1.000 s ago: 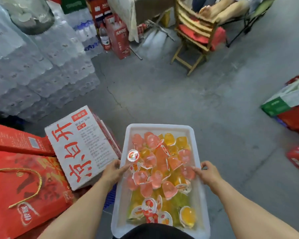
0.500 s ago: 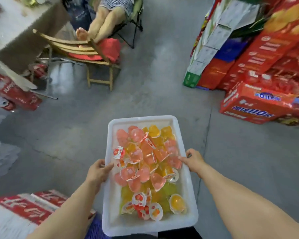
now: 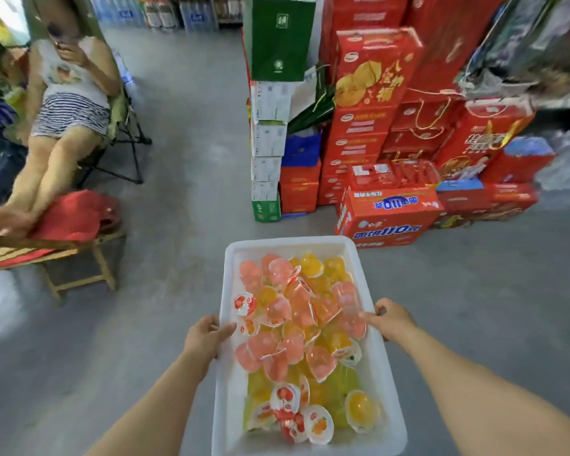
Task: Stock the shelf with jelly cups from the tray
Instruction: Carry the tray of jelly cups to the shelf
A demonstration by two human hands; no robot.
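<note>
I carry a white rectangular tray point(image 3: 287, 245) at waist height, low in the middle of the view. It is heaped with several pink, orange and yellow jelly cups point(image 3: 297, 327). My left hand point(image 3: 206, 335) grips the tray's left rim, thumb over the edge. My right hand point(image 3: 389, 319) grips the right rim, fingers curled over it. A shelf edge shows blurred at the far right point(image 3: 560, 100).
Stacks of red gift boxes point(image 3: 389, 212) and a column of white and green cartons point(image 3: 267, 139) stand just ahead on the right. A person sits in a folding chair point(image 3: 69, 103) at the left, feet on a wooden chair point(image 3: 50, 248). Grey concrete floor point(image 3: 185, 192) runs between them.
The view has swung to the right while both hands keep hold of the tray. The water packs and left boxes are gone; the red box stacks now stand ahead.
</note>
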